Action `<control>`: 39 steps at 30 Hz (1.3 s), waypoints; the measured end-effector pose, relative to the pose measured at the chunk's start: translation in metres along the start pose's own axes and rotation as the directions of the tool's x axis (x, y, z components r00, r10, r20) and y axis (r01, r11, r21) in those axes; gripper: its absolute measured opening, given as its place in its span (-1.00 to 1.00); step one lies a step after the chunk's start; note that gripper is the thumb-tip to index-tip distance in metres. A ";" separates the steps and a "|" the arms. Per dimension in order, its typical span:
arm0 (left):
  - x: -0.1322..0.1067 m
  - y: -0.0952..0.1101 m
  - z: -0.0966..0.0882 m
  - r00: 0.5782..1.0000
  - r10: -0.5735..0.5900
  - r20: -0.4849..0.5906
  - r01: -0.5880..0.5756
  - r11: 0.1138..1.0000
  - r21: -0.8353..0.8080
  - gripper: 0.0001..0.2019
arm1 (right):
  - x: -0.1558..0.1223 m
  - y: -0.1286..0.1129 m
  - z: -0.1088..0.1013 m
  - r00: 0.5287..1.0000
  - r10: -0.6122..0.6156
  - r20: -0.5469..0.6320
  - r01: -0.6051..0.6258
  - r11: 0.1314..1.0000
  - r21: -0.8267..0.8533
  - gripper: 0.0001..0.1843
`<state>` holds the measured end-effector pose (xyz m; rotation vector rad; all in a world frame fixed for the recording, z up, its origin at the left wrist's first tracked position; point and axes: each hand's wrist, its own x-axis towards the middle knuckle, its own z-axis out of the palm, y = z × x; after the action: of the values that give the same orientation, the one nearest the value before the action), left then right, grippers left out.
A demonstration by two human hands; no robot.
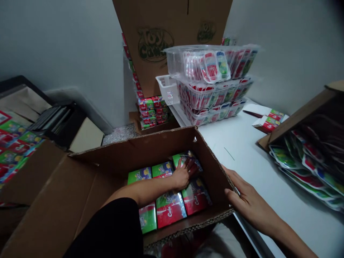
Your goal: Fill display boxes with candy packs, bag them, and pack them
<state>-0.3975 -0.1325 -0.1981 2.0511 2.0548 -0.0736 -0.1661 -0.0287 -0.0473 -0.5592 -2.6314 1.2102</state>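
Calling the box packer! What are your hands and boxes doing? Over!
Left hand on small boxes inside the carton. Right hand holding the carton's edge. Left forearm hiding some small boxes.

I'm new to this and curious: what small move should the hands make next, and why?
Perhaps the left hand should gently press the back-right pack snug beside its neighbours: the hand lies spread over that pack, while the right hand holds the edge of the cardboard box and could steady it.
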 end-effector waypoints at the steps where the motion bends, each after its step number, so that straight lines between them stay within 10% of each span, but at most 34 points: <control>1: 0.000 0.000 0.000 1.000 -0.001 -0.003 0.001 1.000 0.003 -0.26 | 0.000 -0.001 0.000 1.000 -0.002 -0.006 0.002 1.000 0.004 -0.36; 9: -0.009 -0.008 -0.014 0.997 0.060 -0.039 -0.062 0.996 -0.067 -0.02 | 0.001 0.002 0.003 0.997 0.029 -0.076 -0.024 0.997 0.068 -0.40; 16: -0.031 -0.030 -0.090 0.968 0.015 -0.252 -0.074 0.972 -0.225 -0.52 | -0.006 0.003 0.003 0.992 0.079 -0.102 -0.072 0.995 0.075 -0.43; 23: -0.055 -0.019 -0.185 0.723 -0.336 -0.604 0.086 0.911 -0.403 -0.73 | -0.050 0.024 -0.006 0.931 0.187 -0.315 -0.176 0.982 0.064 -0.47; 28: -0.039 0.056 -0.237 0.643 -0.333 -0.690 -0.173 0.814 -0.554 -0.74 | -0.125 0.047 -0.016 0.869 0.241 -0.432 -0.233 0.970 0.073 -0.57; 34: -0.007 0.212 -0.284 0.708 -0.098 -0.699 -0.487 0.649 -0.584 -0.76 | -0.229 0.076 -0.024 0.749 0.331 -0.574 -0.343 0.935 0.093 -0.64; 39: 0.029 0.328 -0.233 0.708 0.282 -0.648 -0.663 0.581 -0.472 -0.75 | -0.357 0.144 -0.072 0.493 0.458 -0.740 -0.650 0.759 0.036 -0.68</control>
<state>-0.1023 -0.0523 0.0654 2.1346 1.2506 1.2756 0.2194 -0.0411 -0.1157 -1.6672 -1.9208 0.5309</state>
